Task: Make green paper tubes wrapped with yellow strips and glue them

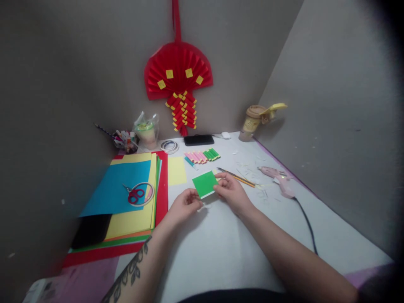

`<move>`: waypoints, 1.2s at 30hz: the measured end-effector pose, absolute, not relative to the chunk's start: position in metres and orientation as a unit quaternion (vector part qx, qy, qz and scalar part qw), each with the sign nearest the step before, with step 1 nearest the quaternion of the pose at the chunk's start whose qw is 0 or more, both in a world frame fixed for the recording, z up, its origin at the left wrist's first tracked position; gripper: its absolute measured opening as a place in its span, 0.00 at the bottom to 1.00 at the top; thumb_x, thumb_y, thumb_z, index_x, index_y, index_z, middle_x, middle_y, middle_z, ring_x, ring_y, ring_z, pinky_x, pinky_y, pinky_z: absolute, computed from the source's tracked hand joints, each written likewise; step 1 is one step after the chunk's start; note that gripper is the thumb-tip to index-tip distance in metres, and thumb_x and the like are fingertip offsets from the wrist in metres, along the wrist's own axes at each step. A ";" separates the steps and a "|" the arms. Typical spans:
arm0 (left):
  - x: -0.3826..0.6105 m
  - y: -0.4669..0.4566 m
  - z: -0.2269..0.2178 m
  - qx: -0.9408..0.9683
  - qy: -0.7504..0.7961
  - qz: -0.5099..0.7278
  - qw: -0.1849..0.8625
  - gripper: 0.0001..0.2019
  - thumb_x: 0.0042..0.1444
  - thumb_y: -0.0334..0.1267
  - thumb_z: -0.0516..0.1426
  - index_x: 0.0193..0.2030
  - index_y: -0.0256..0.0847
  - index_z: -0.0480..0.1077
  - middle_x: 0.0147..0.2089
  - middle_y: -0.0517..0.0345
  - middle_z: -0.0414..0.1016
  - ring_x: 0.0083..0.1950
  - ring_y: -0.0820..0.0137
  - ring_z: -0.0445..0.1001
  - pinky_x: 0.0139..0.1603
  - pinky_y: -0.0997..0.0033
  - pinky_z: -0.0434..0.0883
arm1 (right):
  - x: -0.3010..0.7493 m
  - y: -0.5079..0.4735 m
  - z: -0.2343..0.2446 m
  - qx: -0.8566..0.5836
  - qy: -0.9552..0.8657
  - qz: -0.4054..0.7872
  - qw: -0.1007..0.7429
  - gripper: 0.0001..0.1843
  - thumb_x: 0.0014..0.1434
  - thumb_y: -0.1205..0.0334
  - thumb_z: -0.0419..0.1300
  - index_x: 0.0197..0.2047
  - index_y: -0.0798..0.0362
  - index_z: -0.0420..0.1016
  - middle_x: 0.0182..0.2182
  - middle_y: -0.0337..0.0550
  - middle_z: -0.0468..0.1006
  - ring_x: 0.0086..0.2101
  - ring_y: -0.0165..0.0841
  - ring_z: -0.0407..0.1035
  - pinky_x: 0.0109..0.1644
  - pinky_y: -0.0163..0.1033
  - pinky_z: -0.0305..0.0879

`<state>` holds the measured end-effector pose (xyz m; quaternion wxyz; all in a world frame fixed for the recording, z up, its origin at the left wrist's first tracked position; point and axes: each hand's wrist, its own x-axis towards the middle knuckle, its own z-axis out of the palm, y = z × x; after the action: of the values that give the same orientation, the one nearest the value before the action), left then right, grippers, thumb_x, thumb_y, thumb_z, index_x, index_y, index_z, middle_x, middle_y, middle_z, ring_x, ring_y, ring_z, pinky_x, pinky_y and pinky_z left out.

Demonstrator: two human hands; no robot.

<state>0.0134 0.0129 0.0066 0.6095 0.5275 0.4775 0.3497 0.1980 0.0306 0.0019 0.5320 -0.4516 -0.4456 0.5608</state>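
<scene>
A small square of green paper is held up over the white tabletop, with a thin white strip along its lower edge. My right hand pinches its right side between thumb and fingers. Beside the lower left corner, my left hand is closed, thumb against curled fingers. A small whitish scrap shows just under that thumb; whether the fingers grip it or the paper's corner is unclear. Behind the paper lie pink paper rolls, green paper rolls with yellow ends, and one blue roll.
Left: stacked coloured paper with red-handled scissors and a tape roll. Right: a pink glue gun with cord, a pencil and paper scraps. Back: a phone, a brown cup, a pen holder. A red fan decoration hangs behind.
</scene>
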 end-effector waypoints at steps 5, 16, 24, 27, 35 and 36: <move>0.010 0.013 0.009 0.538 0.527 0.306 0.583 0.11 0.49 0.42 0.57 0.24 0.38 0.61 0.19 0.68 0.59 0.20 0.80 0.55 0.21 0.78 0.51 | 0.198 0.028 0.003 -0.437 -0.471 0.575 0.508 0.18 0.46 0.62 0.65 0.41 0.51 0.67 0.19 0.27 0.64 0.17 0.22 0.55 0.21 0.30 0.49; 0.013 0.012 0.006 0.473 0.566 0.385 0.554 0.14 0.47 0.47 0.58 0.22 0.39 0.64 0.17 0.68 0.59 0.18 0.79 0.54 0.21 0.77 0.52 | 0.199 0.022 0.006 -0.503 -0.597 0.335 0.527 0.04 0.53 0.61 0.60 0.32 0.51 0.71 0.26 0.38 0.71 0.27 0.31 0.65 0.30 0.36 0.61; 0.021 0.008 0.006 0.481 0.546 0.409 0.551 0.13 0.47 0.46 0.59 0.24 0.38 0.67 0.20 0.64 0.63 0.22 0.76 0.59 0.24 0.76 0.57 | 0.181 0.010 0.011 -0.483 -0.676 0.316 0.459 0.04 0.55 0.63 0.57 0.29 0.51 0.70 0.27 0.40 0.70 0.30 0.33 0.64 0.35 0.37 0.62; 0.023 0.007 0.009 0.494 0.542 0.400 0.550 0.12 0.47 0.45 0.59 0.24 0.38 0.67 0.21 0.64 0.64 0.23 0.76 0.60 0.25 0.76 0.58 | 0.181 0.014 0.007 -0.490 -0.587 0.453 0.459 0.09 0.53 0.58 0.59 0.26 0.52 0.65 0.22 0.35 0.67 0.25 0.29 0.61 0.29 0.34 0.58; 0.029 0.002 0.020 0.510 0.528 0.385 0.559 0.09 0.46 0.41 0.58 0.25 0.36 0.69 0.23 0.62 0.67 0.25 0.75 0.62 0.27 0.75 0.59 | 0.178 0.014 0.009 -0.478 -0.502 0.566 0.447 0.17 0.52 0.54 0.60 0.21 0.51 0.58 0.13 0.28 0.56 0.15 0.23 0.47 0.19 0.31 0.43; 0.029 0.002 0.022 0.512 0.529 0.383 0.557 0.09 0.47 0.41 0.58 0.25 0.36 0.69 0.23 0.61 0.67 0.25 0.75 0.62 0.27 0.75 0.59 | 0.178 0.014 0.009 -0.477 -0.500 0.571 0.444 0.17 0.52 0.53 0.60 0.21 0.51 0.58 0.14 0.28 0.56 0.15 0.23 0.47 0.19 0.31 0.42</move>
<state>0.0292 0.0019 0.0215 0.5573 0.5124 0.5294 0.3828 0.1777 0.0140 0.0087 0.4441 -0.4767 -0.4999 0.5707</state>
